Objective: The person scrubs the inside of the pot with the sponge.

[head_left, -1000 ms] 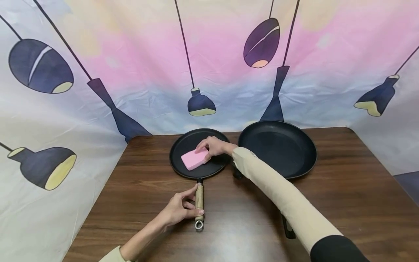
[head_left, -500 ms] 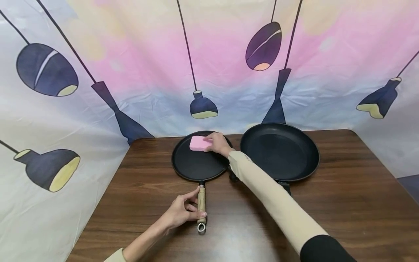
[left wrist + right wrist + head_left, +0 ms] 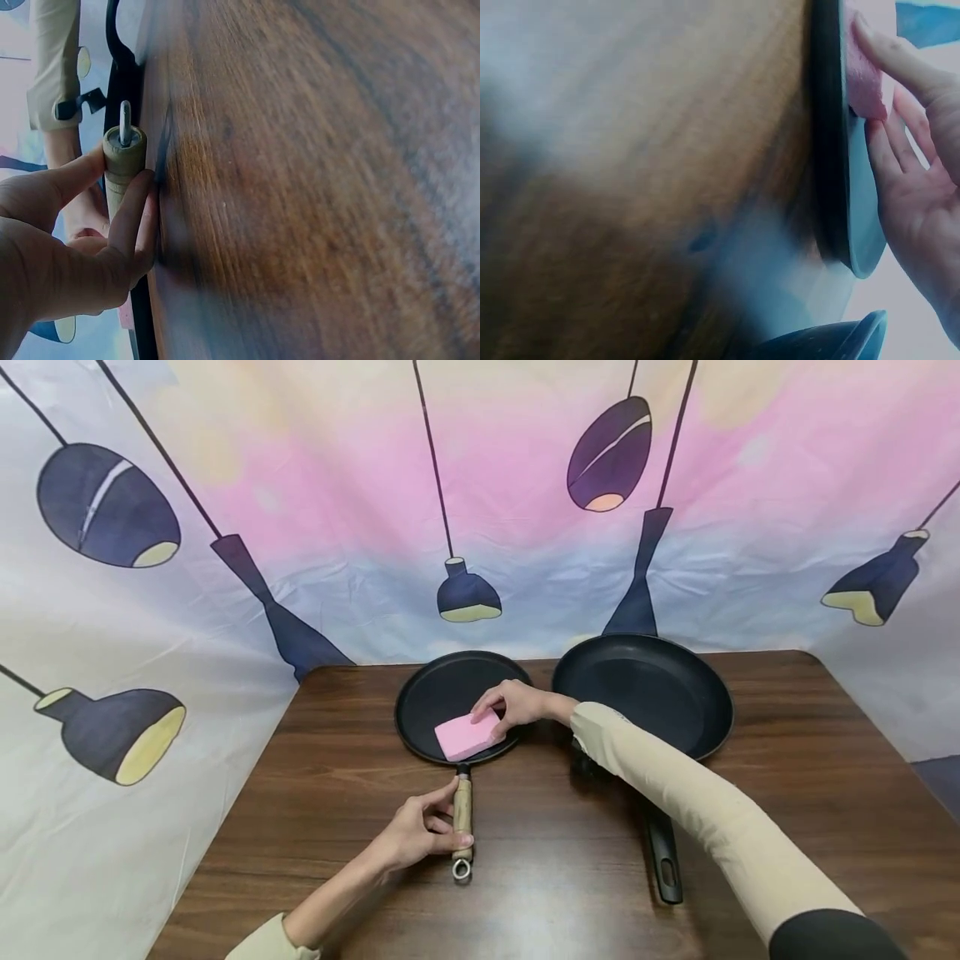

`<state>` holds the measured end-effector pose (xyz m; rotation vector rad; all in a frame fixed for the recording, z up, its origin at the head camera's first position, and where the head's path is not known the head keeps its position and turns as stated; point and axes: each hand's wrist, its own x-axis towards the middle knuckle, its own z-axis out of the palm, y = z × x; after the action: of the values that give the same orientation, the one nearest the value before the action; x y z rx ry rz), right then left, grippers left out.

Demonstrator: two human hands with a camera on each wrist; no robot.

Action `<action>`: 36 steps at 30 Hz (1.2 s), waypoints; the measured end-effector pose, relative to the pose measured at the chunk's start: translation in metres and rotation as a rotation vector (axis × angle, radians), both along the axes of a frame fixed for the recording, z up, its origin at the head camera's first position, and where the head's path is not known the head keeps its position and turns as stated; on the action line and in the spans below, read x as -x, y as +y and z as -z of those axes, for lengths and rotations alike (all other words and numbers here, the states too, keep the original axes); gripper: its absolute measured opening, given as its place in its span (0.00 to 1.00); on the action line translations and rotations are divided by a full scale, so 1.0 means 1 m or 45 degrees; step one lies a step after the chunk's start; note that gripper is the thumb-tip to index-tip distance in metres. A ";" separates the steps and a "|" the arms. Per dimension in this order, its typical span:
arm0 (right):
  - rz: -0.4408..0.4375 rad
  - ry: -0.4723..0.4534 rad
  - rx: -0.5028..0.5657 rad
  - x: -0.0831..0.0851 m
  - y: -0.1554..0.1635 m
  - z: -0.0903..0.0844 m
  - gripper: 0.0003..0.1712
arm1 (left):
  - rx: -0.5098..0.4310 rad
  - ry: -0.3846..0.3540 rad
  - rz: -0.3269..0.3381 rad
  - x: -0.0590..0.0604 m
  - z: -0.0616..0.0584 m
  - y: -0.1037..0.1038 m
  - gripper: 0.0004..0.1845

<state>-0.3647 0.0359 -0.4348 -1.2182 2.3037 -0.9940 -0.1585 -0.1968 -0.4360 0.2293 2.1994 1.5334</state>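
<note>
A flat black pan (image 3: pixel 431 697) lies on the table with its wooden handle (image 3: pixel 462 806) pointing toward me. My left hand (image 3: pixel 411 835) grips that handle between thumb and fingers; the left wrist view shows the handle's end and metal ring (image 3: pixel 125 112) close up. On the near part of the pan's surface is a pink sponge (image 3: pixel 463 737). My right hand (image 3: pixel 517 703) pinches the sponge's right end, thumb on one side and fingers on the other. In the right wrist view the sponge (image 3: pixel 866 86) sits against the pan just inside its rim (image 3: pixel 829 150).
A larger, deeper black frying pan (image 3: pixel 637 681) stands to the right, its black handle (image 3: pixel 663 856) toward me. My right forearm (image 3: pixel 675 785) crosses over its near side. The wooden table (image 3: pixel 337 760) ends at a printed cloth backdrop (image 3: pixel 360 527).
The sponge went from the pan's near-left part to its far side, then back to the near side, carried by my right hand. My left hand keeps its hold on the handle.
</note>
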 end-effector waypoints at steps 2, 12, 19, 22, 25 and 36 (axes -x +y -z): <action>0.052 -0.007 -0.013 0.007 0.001 0.000 0.24 | -0.004 -0.002 0.001 -0.001 0.000 0.001 0.50; 0.865 0.048 -0.085 0.033 -0.011 0.008 0.23 | -0.039 -0.031 0.009 -0.006 0.004 0.002 0.50; 0.559 0.162 -0.154 0.021 -0.001 0.001 0.24 | -0.023 -0.027 -0.011 -0.003 0.000 0.000 0.51; 0.369 0.194 -0.191 0.009 0.007 -0.003 0.23 | -0.021 -0.031 -0.011 -0.001 -0.001 0.000 0.50; 0.219 0.199 -0.216 -0.003 0.012 -0.006 0.23 | -0.018 -0.024 -0.011 0.000 -0.002 -0.001 0.50; 0.461 0.293 -0.252 0.015 0.014 -0.009 0.23 | -0.019 -0.032 -0.012 -0.001 -0.001 -0.002 0.50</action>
<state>-0.3794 0.0496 -0.4260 -0.8950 2.7965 -0.7391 -0.1572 -0.1989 -0.4350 0.2033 2.1735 1.5499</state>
